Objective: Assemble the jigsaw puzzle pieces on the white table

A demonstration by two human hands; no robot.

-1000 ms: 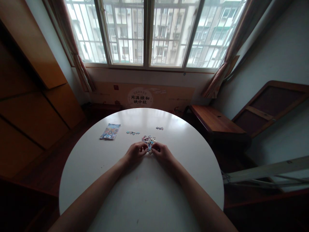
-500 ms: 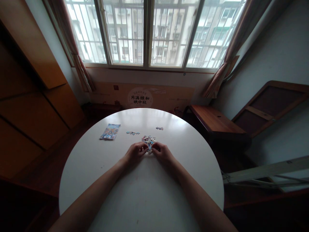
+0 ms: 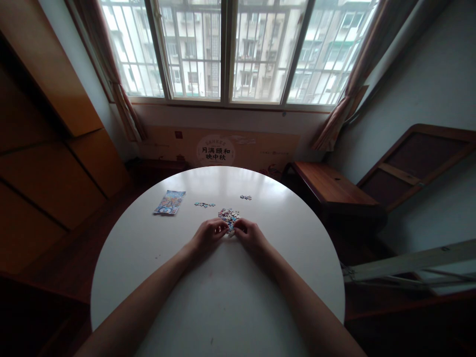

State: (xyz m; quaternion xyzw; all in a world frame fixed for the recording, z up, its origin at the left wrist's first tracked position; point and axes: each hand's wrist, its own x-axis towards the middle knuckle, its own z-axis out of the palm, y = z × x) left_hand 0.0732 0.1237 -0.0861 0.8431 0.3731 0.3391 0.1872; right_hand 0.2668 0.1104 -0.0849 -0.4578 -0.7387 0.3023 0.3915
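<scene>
Most pieces lie loose in the jigsaw pile (image 3: 228, 215) mid round table (image 3: 297, 258). Left hand (image 3: 208, 235) & right hand (image 3: 251, 234) curl at its near edge, can't tell if either holds one. Only 2 joined clusters (image 3: 204, 204) (image 3: 245, 197) beyond, ref picture (image 3: 170, 202) off left. Early days imo.

- Our bare left hand (image 3: 208, 236) is knuckles-up, fingers curled in.
- Our bare right hand (image 3: 251, 235) mirrors it, fingertips nearly meeting.
- Both forearms stretch forward and converge.

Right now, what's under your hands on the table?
The near edge of the pile of jigsaw pieces shows between the fingertips of the left hand and right hand. Whether either hand pinches a piece is covered by curled fingers. Beneath lies the white round table.
</scene>
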